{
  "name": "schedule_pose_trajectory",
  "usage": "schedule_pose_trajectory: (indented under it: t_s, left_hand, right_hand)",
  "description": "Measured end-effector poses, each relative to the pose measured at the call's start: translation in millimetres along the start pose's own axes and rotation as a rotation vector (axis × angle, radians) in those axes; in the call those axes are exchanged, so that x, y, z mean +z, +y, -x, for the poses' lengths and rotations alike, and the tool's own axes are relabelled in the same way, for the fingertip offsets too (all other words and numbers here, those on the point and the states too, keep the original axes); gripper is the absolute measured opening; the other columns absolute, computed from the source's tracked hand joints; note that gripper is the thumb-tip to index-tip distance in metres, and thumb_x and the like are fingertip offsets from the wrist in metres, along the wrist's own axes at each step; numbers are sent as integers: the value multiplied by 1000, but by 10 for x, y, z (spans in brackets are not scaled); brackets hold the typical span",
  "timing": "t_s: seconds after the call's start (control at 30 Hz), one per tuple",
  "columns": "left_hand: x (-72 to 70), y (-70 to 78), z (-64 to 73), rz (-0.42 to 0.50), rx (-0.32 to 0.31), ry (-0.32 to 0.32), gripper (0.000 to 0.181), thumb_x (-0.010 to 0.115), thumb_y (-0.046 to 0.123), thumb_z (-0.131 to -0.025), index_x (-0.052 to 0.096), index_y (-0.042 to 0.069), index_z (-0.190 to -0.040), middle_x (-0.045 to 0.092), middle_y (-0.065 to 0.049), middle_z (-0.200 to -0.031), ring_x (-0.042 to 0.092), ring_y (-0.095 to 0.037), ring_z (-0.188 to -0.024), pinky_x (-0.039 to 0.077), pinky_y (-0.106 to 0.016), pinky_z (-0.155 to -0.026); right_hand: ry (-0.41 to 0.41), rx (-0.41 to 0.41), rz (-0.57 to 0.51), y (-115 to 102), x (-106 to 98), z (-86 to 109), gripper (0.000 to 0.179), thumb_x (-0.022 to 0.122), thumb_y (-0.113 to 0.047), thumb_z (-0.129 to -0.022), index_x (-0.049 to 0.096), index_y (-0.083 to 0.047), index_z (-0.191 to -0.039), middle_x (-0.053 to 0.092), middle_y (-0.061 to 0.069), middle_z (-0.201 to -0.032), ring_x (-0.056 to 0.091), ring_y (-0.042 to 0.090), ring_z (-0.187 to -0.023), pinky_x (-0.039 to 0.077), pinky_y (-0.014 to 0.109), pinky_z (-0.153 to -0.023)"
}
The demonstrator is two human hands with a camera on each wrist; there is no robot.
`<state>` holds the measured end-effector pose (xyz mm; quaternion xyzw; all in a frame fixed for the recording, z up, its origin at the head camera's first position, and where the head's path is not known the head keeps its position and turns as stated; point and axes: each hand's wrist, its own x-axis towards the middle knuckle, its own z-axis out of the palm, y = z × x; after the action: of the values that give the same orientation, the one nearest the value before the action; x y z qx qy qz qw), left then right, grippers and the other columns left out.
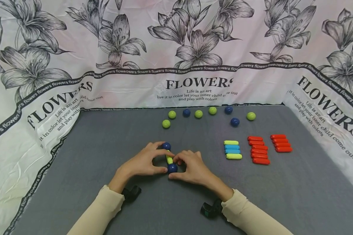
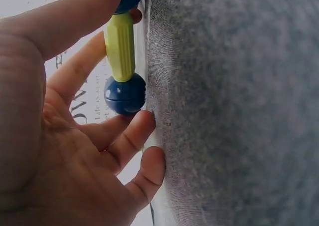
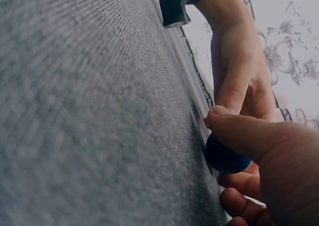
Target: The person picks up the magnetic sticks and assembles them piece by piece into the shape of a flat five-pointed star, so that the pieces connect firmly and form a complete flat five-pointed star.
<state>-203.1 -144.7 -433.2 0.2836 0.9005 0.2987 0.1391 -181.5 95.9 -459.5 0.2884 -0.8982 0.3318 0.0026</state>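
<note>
A ridged yellow-green plastic rod (image 1: 169, 159) lies between two glossy blue balls, joined end to end. My left hand (image 1: 145, 160) curves around this piece, its thumb on the near blue ball (image 1: 172, 168) and its fingers by the rod and the far blue ball (image 1: 166, 146). In the left wrist view, the far ball (image 2: 125, 96) touches the rod's end (image 2: 120, 49), fingertips close behind it. From the other side, my right hand (image 1: 195, 168) pinches the near ball between thumb and fingers. That ball (image 3: 225, 157) is partly hidden by the thumb in the right wrist view.
Loose green balls (image 1: 198, 114) and blue balls (image 1: 235, 122) are scattered along the back of the grey table (image 1: 106, 130). To the right lie a stack of yellow and blue rods (image 1: 232, 151) and two rows of red rods (image 1: 259, 151). Flower-printed cloth (image 1: 129, 88) borders the table.
</note>
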Motion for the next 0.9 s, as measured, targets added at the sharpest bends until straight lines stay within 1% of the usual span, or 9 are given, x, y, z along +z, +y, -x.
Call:
schedule_pose_trajectory:
  t_s: [0.4, 0.5, 0.6, 0.7, 0.83, 0.9]
  left_hand:
    - [18, -6, -21, -23, -12, 31, 46, 77, 32, -91, 63, 36, -135, 39, -6, -162, 42, -29, -138, 43, -58, -109]
    - [24, -9, -25, -32, 0, 36, 43, 76, 32, -93, 63, 35, -134, 40, -8, -161, 42, -31, -139, 42, -57, -109]
    - [32, -10, -29, -43, 19, 55, 39, 74, 32, -94, 63, 33, -132, 41, -11, -160, 43, -34, -140, 43, -58, -109]
    - [37, -3, -31, -64, 29, 75, 40, 73, 33, -95, 62, 31, -134, 43, -12, -159, 44, -35, -140, 43, -58, -108]
    - [45, -2, -34, -107, 28, 100, 45, 72, 35, -96, 60, 31, -139, 45, -10, -157, 48, -33, -133, 45, -58, -104]
    - [50, -3, -35, -123, 28, 111, 45, 72, 36, -96, 60, 32, -139, 47, -9, -156, 49, -31, -129, 46, -57, -102]
  right_hand:
    - [-8, 2, -2, 0, 3, -1, 38, 86, -43, -79, 70, -22, -106, 62, -7, -92, 49, 8, -84, 24, 33, -78]
    - [-8, 1, 3, 0, 3, 3, 37, 86, -42, -79, 70, -22, -105, 62, -7, -92, 49, 8, -84, 24, 33, -78]
    - [-2, -5, 10, 0, 9, 6, 37, 86, -42, -79, 70, -22, -105, 61, -8, -91, 49, 8, -84, 24, 33, -78]
    - [6, -11, 17, 1, 14, 9, 36, 86, -42, -79, 70, -22, -104, 61, -8, -90, 49, 9, -83, 24, 33, -78]
    - [12, -21, 27, -1, 14, 10, 39, 86, -45, -79, 70, -22, -106, 61, -7, -90, 49, 9, -83, 24, 33, -78]
    - [12, -22, 30, 0, 14, 10, 41, 85, -47, -79, 70, -22, -108, 61, -7, -90, 48, 9, -82, 23, 33, -78]
